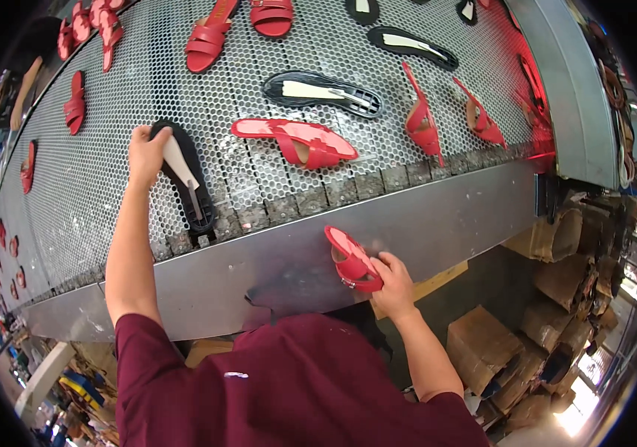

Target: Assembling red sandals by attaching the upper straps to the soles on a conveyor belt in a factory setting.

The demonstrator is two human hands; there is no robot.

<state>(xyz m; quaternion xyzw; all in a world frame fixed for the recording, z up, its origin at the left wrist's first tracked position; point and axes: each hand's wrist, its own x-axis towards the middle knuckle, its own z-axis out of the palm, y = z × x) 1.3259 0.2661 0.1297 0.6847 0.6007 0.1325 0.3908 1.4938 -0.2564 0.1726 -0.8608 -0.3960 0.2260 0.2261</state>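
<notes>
My left hand [147,154] grips the heel end of a black shoe sole [182,165] with a pale strip along its middle. That sole lies on a mesh conveyor belt [95,179], its other end near the belt's front edge. In front of the metal side rail, my right hand [394,284] holds a red sandal upper [352,261] by one end, its pinkish underside facing up. Between and beyond my hands, a red sandal upper [311,143] rests on its side, with another black sole [322,93] just behind it.
More red uppers [424,123] and black soles [413,47] are spread over the belt. A metal rail [445,201] edges it. At right stands a machine housing [579,89] with red light at its mouth. Cardboard boxes [486,346] sit below. Another person's hand [17,115] is far left.
</notes>
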